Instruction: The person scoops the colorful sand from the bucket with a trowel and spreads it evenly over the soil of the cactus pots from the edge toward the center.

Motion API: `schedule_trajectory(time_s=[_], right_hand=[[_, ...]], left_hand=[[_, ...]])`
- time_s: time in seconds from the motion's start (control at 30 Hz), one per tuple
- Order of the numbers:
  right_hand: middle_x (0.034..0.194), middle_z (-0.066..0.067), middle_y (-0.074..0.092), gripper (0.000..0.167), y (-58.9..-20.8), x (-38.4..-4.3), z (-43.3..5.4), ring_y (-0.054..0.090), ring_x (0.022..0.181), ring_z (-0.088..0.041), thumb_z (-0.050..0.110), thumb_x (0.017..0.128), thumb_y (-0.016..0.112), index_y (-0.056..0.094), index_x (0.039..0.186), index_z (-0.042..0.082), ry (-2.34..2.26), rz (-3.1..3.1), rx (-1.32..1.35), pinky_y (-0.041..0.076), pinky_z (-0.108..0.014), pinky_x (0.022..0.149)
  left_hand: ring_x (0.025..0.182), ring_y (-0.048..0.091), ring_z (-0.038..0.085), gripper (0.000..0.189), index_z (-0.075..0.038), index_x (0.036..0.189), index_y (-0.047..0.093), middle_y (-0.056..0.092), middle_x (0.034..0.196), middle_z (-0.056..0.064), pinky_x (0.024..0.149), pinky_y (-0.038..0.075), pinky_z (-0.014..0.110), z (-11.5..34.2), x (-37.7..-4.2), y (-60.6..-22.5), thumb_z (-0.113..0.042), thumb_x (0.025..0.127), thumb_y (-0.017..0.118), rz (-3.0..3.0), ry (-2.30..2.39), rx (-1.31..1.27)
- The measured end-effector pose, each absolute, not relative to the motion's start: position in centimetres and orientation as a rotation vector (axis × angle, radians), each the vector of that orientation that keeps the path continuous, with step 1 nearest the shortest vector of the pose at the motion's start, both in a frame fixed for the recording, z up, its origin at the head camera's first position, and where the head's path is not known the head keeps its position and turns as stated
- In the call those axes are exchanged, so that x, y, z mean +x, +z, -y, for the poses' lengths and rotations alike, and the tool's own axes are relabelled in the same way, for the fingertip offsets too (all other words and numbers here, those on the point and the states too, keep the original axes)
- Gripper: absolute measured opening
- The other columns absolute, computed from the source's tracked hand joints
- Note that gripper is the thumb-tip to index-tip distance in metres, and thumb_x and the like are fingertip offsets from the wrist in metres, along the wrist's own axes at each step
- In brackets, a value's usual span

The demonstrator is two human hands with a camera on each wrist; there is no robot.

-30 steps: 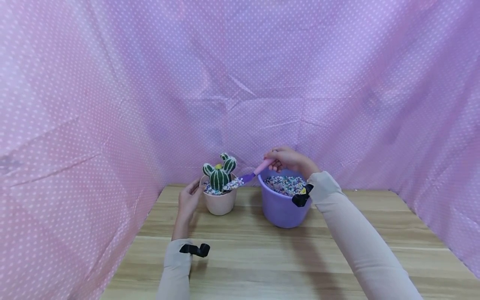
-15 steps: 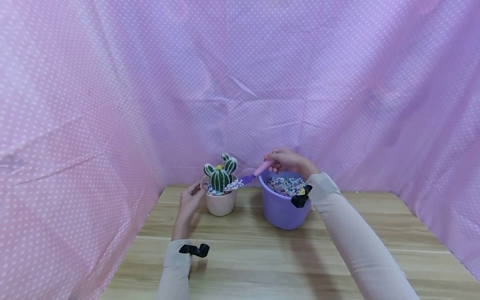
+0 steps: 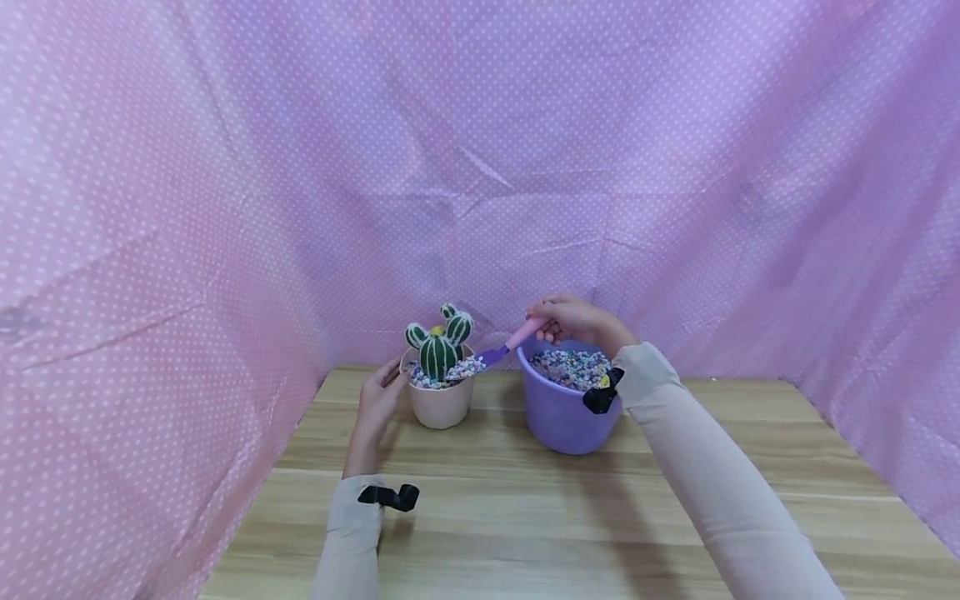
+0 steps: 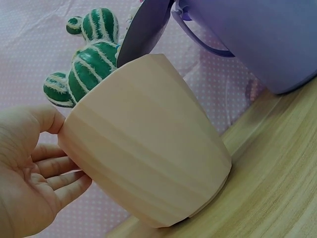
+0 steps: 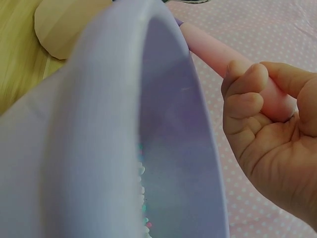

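A cactus [image 3: 438, 357] with green, white-striped lobes stands in a pale pink flower pot [image 3: 441, 408] holding small coloured pebbles. My left hand [image 3: 378, 404] holds the pot's left side, the thumb at the rim and the other fingers against the wall. My right hand [image 3: 573, 321] grips the pink handle of a small trowel [image 3: 527, 333]. Its purple blade [image 4: 143, 32] tilts down to the pot's right rim, with pale pebbles [image 3: 467, 367] heaped at its tip. Below the right hand stands a purple bucket [image 3: 572, 421], partly filled with similar pebbles [image 3: 570, 368].
Both containers stand on a wooden table [image 3: 480, 517], the bucket right of the pot. A pink polka-dot cloth [image 3: 480, 167] hangs behind and at both sides. The bucket has a purple handle [image 4: 203, 44] along its side.
Hands, trowel, pot and bucket keep their places; the head view shifts only slightly. The pebbles stay at the blade's tip.
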State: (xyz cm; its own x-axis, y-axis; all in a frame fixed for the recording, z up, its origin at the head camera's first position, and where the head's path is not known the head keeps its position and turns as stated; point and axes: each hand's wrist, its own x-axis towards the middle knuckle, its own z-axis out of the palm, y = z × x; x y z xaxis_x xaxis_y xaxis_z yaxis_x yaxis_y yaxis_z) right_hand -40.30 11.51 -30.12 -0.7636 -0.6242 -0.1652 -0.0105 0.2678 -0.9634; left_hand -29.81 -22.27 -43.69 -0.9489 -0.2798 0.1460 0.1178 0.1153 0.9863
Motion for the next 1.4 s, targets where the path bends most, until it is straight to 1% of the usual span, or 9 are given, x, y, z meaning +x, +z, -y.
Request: schedule_trajectory(time_s=[0.17, 0.23, 0.33, 0.43, 0.63, 0.83, 1.0, 1.13, 1.4], right_hand=[[0.068, 0.0, 0.065, 0.018, -29.9, -40.0, -11.3, 0.056, 0.059, -0.009, 0.017, 0.107, 0.047, 0.057, 0.103, 0.003, -1.544, -2.007, -0.554, 0.044, -0.018, 0.053], [0.068, 0.0, 0.065, 0.018, -29.9, -39.9, -11.3, 0.057, 0.059, -0.009, 0.017, 0.107, 0.047, 0.057, 0.104, 0.003, -1.544, -2.007, -0.552, 0.044, -0.018, 0.053], [0.069, 0.0, 0.065, 0.018, -29.8, -39.8, -11.2, 0.057, 0.059, -0.009, 0.018, 0.107, 0.047, 0.057, 0.105, 0.003, -1.537, -2.017, -0.548, 0.044, -0.018, 0.053], [0.07, 0.0, 0.065, 0.018, -29.8, -39.7, -11.2, 0.057, 0.059, -0.009, 0.018, 0.107, 0.047, 0.056, 0.105, 0.003, -1.526, -2.029, -0.548, 0.044, -0.018, 0.054], [0.071, 0.0, 0.065, 0.019, -29.8, -39.6, -11.2, 0.057, 0.061, -0.01, 0.018, 0.108, 0.046, 0.056, 0.106, 0.002, -1.506, -2.036, -0.555, 0.045, -0.019, 0.054], [0.069, 0.0, 0.065, 0.023, -29.8, -39.6, -11.2, 0.056, 0.06, -0.01, 0.02, 0.108, 0.046, 0.057, 0.109, 0.0, -1.498, -2.058, -0.559, 0.044, -0.019, 0.054], [0.069, 0.0, 0.065, 0.024, -29.6, -39.6, -11.2, 0.056, 0.06, -0.01, 0.02, 0.108, 0.045, 0.059, 0.108, 0.0, -1.495, -2.072, -0.556, 0.044, -0.019, 0.054], [0.068, 0.0, 0.066, 0.024, -29.5, -39.5, -11.1, 0.056, 0.059, -0.01, 0.019, 0.108, 0.045, 0.06, 0.106, 0.0, -1.492, -2.071, -0.548, 0.044, -0.019, 0.053], [0.069, 0.0, 0.066, 0.023, -29.5, -39.2, -11.0, 0.057, 0.061, -0.011, 0.019, 0.108, 0.046, 0.059, 0.105, 0.001, -1.483, -2.091, -0.531, 0.044, -0.019, 0.054]], left_hand=[[0.142, 0.048, 0.034, 0.045, 0.004, 0.146, 0.051, 0.051, 0.15, 0.023, 0.115, 0.043, 0.026, 22.4, -29.9, -43.8, -0.003, 0.101, 0.053, 2.087, -1.906, 0.14], [0.143, 0.048, 0.033, 0.045, 0.004, 0.146, 0.051, 0.051, 0.15, 0.023, 0.113, 0.044, 0.022, 22.5, -29.9, -43.8, -0.002, 0.101, 0.053, 2.076, -1.917, 0.132], [0.141, 0.049, 0.034, 0.044, 0.004, 0.145, 0.052, 0.052, 0.149, 0.024, 0.098, 0.046, 0.006, 22.4, -29.5, -43.4, -0.002, 0.101, 0.054, 2.06, -1.927, 0.144], [0.139, 0.051, 0.035, 0.043, 0.005, 0.143, 0.054, 0.054, 0.147, 0.025, 0.089, 0.046, 0.0, 22.4, -29.5, -43.4, -0.003, 0.101, 0.056, 2.06, -1.909, 0.144], [0.142, 0.048, 0.036, 0.056, 0.003, 0.15, 0.046, 0.049, 0.152, 0.024, 0.101, 0.047, 0.009, 23.3, -29.1, -43.5, -0.005, 0.098, 0.065, 2.161, -1.955, 0.046], [0.148, 0.04, 0.035, 0.067, -0.001, 0.156, 0.036, 0.042, 0.159, 0.022, 0.105, 0.044, 0.008, 23.9, -28.8, -43.0, -0.01, 0.098, 0.067, 2.292, -1.944, -0.059], [0.15, 0.035, 0.037, 0.068, 0.001, 0.157, 0.033, 0.036, 0.161, 0.024, 0.12, 0.037, 0.029, 24.0, -28.8, -42.9, -0.011, 0.099, 0.065, 2.31, -1.932, -0.077], [0.152, 0.032, 0.037, 0.066, 0.003, 0.157, 0.031, 0.033, 0.163, 0.024, 0.125, 0.029, 0.04, 23.9, -28.9, -43.3, -0.007, 0.1, 0.062, 2.26, -1.983, -0.085], [0.153, 0.032, 0.033, 0.063, 0.003, 0.156, 0.033, 0.034, 0.163, 0.021, 0.127, 0.027, 0.038, 23.8, -29.4, -44.7, 0.001, 0.099, 0.059, 2.048, -2.146, -0.058]])
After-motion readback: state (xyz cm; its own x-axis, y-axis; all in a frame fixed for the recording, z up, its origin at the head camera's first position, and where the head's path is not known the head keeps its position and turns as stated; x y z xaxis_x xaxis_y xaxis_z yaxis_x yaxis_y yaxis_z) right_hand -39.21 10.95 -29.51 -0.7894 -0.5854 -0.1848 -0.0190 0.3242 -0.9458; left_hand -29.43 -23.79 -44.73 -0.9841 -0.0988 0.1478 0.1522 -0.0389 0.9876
